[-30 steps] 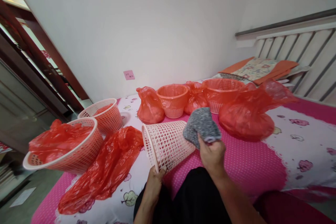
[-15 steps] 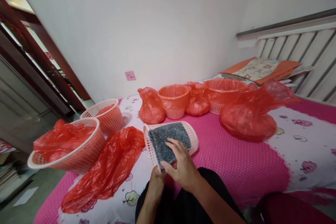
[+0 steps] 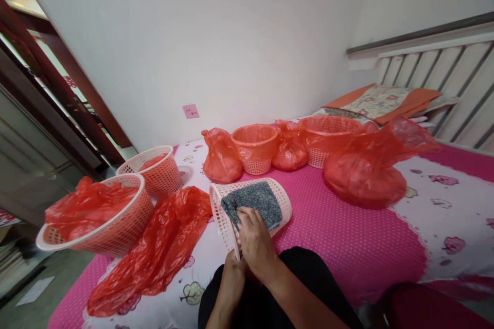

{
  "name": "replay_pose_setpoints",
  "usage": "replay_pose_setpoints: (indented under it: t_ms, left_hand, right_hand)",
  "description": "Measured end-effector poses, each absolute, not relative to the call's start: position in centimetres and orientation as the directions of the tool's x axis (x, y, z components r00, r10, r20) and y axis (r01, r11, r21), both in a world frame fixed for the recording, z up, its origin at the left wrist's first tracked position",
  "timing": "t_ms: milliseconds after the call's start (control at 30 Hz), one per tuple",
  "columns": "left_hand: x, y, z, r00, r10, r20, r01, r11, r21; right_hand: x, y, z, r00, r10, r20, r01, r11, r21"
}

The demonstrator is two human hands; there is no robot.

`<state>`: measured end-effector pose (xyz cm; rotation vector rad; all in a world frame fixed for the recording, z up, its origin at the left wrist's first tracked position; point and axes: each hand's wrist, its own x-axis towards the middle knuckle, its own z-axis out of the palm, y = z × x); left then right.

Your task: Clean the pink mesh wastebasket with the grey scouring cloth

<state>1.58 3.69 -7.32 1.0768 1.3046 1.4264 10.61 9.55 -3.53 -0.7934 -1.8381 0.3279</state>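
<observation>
A pale pink plastic basket (image 3: 284, 204) with lattice walls lies on its side in front of me, its mouth turned to the left. My left hand (image 3: 233, 273) is closed around the near part of its rim. Draped over the basket's upper side is a dark grey fuzzy cloth (image 3: 264, 199). The curled fingers of my right hand (image 3: 256, 240) grip the near left part of this cloth. My right hand covers some of the basket wall, and its fingertips are partly hidden. Left of the basket mouth, a crumpled red plastic bag (image 3: 154, 259) is spread out.
Two more baskets with red plastic inside, the nearer basket (image 3: 131, 226) and the farther basket (image 3: 168, 175), stand at left. Along the wall are two red-lined baskets (image 3: 258, 166) and knotted red bags (image 3: 222, 162). A large red bag (image 3: 365, 180) sits at right on the bedspread (image 3: 347, 236).
My right hand has shifted left and its spread fingers have curled onto the cloth. The cloth's near left edge is drawn up and bunched, baring more basket wall. My left hand keeps the rim.
</observation>
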Motion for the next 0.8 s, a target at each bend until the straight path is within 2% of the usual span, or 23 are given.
replay_pose_setpoints:
  t_ms: [100,233,500,667,800]
  left_hand:
    - [1.8,3.8,-7.4,-0.176,0.983,0.061,0.0,-0.062,0.998]
    - [1.4,5.2,-7.5,-0.176,0.981,0.083,0.013,-0.082,0.997]
    - [-0.5,7.2,-7.8,-0.233,0.968,0.089,-0.025,-0.097,0.995]
    - [-0.6,7.5,-8.8,-0.252,0.967,0.026,-0.058,-0.042,0.997]
    - [-0.3,7.8,-9.6,-0.265,0.964,0.022,-0.072,-0.043,0.997]
  right_hand:
    - [11.1,10.1,-3.5,-0.18,0.636,0.75,0.278,0.765,-0.582]
    - [10.1,11.0,-2.3,-0.16,0.668,0.726,0.132,0.744,-0.655]
    - [6.5,13.8,-0.8,-0.238,0.684,0.69,0.283,0.728,-0.624]
    - [6.6,15.1,-2.2,-0.238,0.627,0.742,0.212,0.779,-0.591]
    - [8.2,16.0,-2.7,-0.228,0.662,0.714,0.06,0.742,-0.668]
